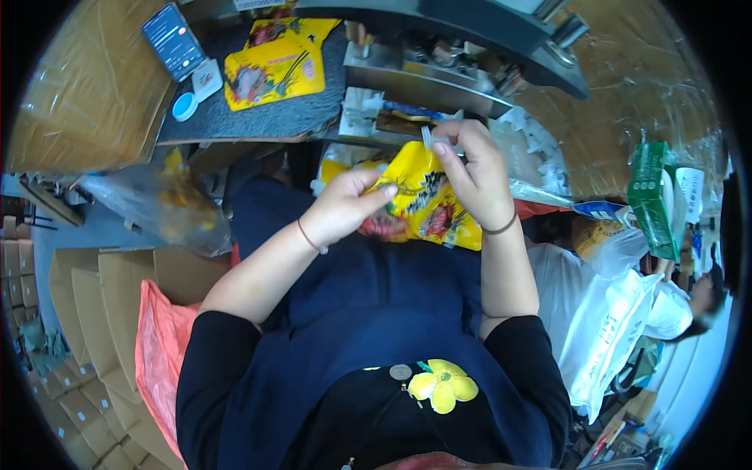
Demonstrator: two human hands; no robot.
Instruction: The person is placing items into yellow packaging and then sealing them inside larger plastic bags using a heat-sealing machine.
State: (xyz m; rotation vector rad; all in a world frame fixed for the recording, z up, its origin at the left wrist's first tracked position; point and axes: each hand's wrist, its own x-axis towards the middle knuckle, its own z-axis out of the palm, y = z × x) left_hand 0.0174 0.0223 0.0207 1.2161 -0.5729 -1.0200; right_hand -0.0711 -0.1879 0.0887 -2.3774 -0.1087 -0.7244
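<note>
A yellow printed pouch (427, 196) with black and red artwork hangs in front of my lap. My left hand (341, 207) is closed on its left side, the thumb lying across the front. At the pouch's upper right, my right hand (479, 176) pinches a small clear plastic piece (427, 138) between thumb and fingers. Whether that piece is inside the pouch mouth or just above it, I cannot tell. Behind my hands, more yellow packaging (335, 168) shows partly, below the machine's edge.
Flat yellow pouches (274, 72) lie on a dark board beside a phone (174, 41) and a round blue-and-white lid (185, 106). A metal machine (439, 86) stands ahead. Cartons (117, 294) and a red bag (164, 345) sit left; a green box (652, 200) and another person's white sleeve (670, 309) are right.
</note>
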